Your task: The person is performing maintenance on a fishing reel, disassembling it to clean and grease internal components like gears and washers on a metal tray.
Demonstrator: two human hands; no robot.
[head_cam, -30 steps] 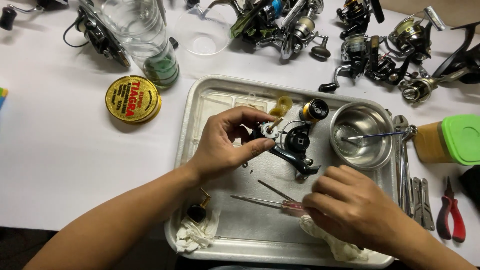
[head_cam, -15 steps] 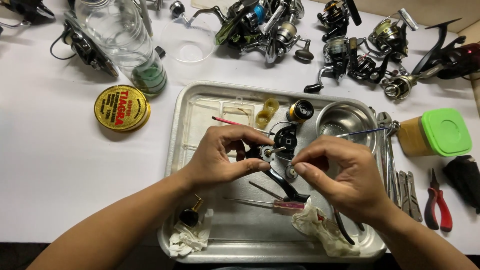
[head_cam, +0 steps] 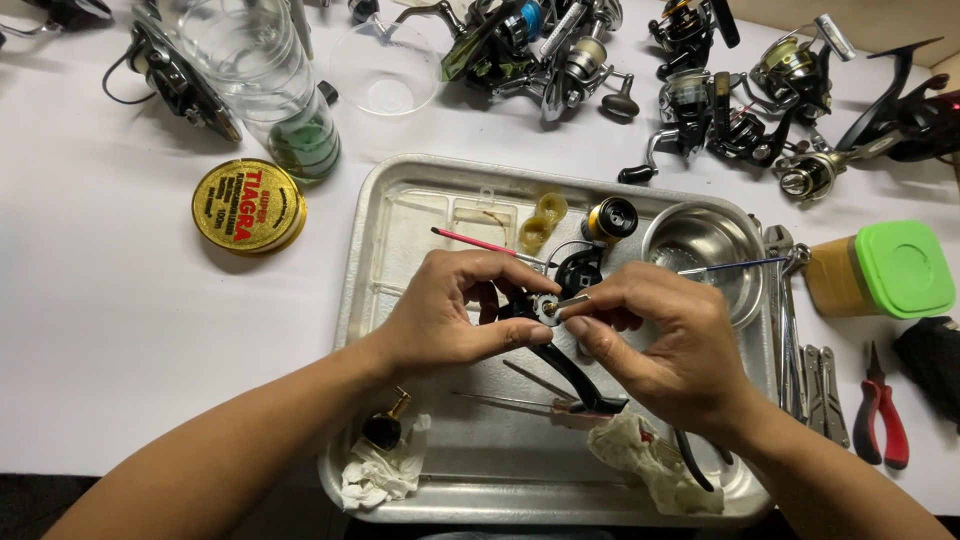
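Your right hand (head_cam: 665, 345) has left the tools and come up to the black reel body (head_cam: 560, 345) over the metal tray (head_cam: 400, 215). Your left hand (head_cam: 455, 320) pinches its frame steady, so the right hand's fingertips can grip a small silver part at its hub.

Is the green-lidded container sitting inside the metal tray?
No, the green-lidded container stands on the white table, right of the metal tray.
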